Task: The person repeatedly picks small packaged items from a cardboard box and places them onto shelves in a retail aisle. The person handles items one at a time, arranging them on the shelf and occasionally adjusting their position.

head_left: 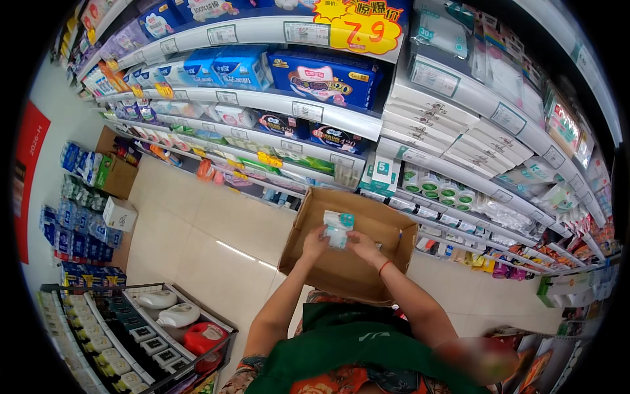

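A small clear plastic packet with a white and teal header is held over an open cardboard box. My left hand grips its left side with the fingers pinched. On the other side, my right hand is closed on its lower right edge; a thin red band circles that wrist. What is inside the packet is too small to name. Little else shows in the box besides a small pale item beside my right hand, partly hidden.
Shelves of blue packs and white boxes rise ahead, just past the cardboard box. Lower left stands a display bin with bottles. Water bottle packs and cartons line the left wall. Tiled floor lies between.
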Available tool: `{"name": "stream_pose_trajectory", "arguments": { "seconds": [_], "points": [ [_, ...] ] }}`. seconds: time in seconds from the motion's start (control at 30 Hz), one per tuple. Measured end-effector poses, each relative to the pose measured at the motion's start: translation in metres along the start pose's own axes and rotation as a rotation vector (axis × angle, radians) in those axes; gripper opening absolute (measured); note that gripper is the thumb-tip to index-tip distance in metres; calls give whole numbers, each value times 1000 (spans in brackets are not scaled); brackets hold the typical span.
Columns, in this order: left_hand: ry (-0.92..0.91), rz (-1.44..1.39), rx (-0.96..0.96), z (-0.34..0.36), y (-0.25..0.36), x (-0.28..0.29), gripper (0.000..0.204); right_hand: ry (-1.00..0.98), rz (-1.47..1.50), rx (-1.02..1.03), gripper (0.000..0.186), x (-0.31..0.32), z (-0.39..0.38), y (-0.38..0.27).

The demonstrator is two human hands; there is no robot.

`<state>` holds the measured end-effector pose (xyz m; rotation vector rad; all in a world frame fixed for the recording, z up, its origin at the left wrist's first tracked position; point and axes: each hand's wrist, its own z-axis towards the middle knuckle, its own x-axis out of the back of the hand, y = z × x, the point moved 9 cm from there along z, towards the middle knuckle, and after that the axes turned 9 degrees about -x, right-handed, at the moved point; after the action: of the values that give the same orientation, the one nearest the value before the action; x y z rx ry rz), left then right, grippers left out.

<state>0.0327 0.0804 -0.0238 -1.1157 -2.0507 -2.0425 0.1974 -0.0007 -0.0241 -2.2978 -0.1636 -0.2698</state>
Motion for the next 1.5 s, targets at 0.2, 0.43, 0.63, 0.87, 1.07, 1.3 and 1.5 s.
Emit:
{"name": "stream_pose_trajectory", "arguments": {
  "seconds": [0.2, 0.43, 0.63, 0.87, 1.07, 1.3, 1.5],
  "points": [
    [-19, 21, 13, 22, -24, -15, 50, 44, 8, -28, 55, -1, 29, 10],
    [-145, -98, 34, 16, -44, -34, 51, -68, 51, -139, 60, -18, 23, 21],
    [-150, -155, -30, 14, -34, -38, 50, -96, 156, -106, 64, -27, 39, 41],
    [-291, -160, 118, 11, -6, -28, 51, -62, 189, -88, 63, -9, 17, 16],
    [-270, -300, 10, 4, 47, -21, 48, -60, 245, -39, 59, 5, -19, -23],
    [-339, -401, -108, 5, 86, -30, 44, -107, 384, 66, 52, 22, -58, -51],
    [-348, -347, -222, 6, 136, -26, 42, -37, 417, 128, 54, 53, -89, -74]
  ]
}}
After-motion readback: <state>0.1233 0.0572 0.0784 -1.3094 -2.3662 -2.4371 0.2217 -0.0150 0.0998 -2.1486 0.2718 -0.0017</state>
